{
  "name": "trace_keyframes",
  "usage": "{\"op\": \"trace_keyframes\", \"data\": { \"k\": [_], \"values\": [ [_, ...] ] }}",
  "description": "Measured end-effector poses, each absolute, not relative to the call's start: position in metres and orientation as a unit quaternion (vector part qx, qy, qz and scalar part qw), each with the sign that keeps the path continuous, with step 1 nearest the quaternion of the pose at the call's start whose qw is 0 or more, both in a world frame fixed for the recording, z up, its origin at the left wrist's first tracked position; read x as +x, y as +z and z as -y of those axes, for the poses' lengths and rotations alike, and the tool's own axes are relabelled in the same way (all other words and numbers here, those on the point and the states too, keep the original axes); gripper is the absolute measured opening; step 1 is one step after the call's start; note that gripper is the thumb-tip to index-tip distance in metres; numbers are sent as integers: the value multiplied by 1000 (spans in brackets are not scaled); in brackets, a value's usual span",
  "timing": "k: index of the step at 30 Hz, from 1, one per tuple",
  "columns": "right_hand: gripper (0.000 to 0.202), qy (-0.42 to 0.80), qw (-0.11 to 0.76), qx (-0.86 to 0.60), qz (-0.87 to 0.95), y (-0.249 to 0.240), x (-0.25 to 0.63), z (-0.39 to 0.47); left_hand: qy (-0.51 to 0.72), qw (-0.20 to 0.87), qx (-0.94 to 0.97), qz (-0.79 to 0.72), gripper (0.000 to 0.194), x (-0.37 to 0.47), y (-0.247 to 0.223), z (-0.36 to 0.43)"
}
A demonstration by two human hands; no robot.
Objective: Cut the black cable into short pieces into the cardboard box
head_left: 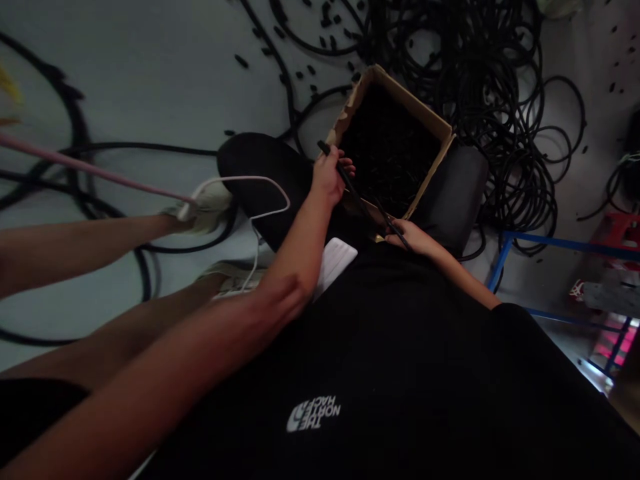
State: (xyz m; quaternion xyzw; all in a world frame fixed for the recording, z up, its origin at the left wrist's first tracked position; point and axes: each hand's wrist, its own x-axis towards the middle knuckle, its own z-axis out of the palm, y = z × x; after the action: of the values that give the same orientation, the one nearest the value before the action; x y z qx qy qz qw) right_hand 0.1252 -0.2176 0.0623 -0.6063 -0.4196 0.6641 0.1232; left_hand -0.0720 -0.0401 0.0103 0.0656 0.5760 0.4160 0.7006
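Black shirt (425, 360), white lettered logo (313, 414).

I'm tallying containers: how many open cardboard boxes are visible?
1: the cardboard box at the person's knees, with the left hand and right hand by its near side. Dim areas could hide others.

A workshop or factory floor is suggested: towards the far right of the bare grey floor (150, 87), black cable or tubing (463, 73) is heaped in loose coils, short black pieces (241, 61) are scattered, and a blue metal frame (575, 245) is seen nearer.
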Motion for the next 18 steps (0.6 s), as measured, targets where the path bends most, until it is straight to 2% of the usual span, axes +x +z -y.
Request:
{"op": "trace_keyframes", "data": {
  "k": [11,18],
  "values": [
    [36,662,161,-604,413,53,132,218,365,725,101,-575,51,-92,3,36],
    [51,658,185,-618,390,33,142,219,331,647,292,-621,16,-109,14,32]
  ]
}}
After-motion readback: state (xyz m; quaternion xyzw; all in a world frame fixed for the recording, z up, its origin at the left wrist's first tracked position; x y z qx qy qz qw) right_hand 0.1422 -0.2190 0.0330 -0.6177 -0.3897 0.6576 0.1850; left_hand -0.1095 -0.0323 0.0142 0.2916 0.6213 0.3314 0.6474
